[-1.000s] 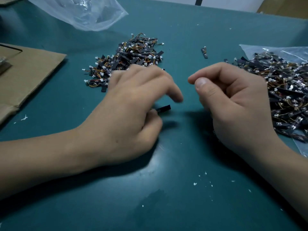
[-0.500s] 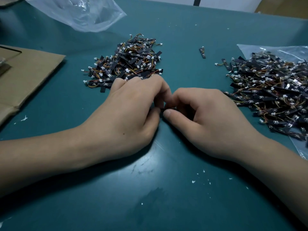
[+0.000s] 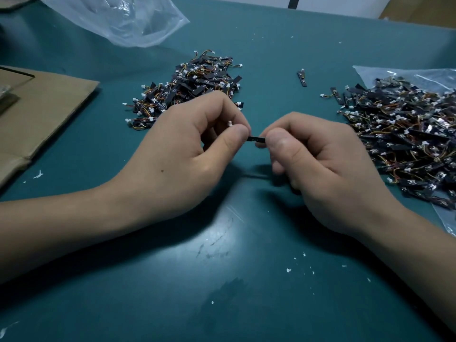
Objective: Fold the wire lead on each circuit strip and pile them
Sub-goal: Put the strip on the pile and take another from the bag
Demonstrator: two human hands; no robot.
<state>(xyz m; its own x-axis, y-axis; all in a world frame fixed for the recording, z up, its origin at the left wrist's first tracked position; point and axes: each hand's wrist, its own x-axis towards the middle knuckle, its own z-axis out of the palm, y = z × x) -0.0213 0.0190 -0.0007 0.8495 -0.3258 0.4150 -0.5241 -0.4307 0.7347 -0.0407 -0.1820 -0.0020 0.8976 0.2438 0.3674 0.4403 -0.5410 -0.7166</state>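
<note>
This is looking like a small assembly workshop: circuit strips (image 3: 187, 87) are lying heaped on a teal table (image 3: 222, 267), a plastic bag (image 3: 118, 18) and cardboard (image 3: 49, 107) sitting far left.

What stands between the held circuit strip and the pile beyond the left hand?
Nothing visible. The small black circuit strip, pinched by left hand and right hand, has only bare teal table before the heap of black wired strips.

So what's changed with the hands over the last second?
The right hand came in and took the free end of the strip that the left hand was already holding. Both now pinch it, raised off the table. The middle pile, right pile, lone strip and cardboard stayed put.
</note>
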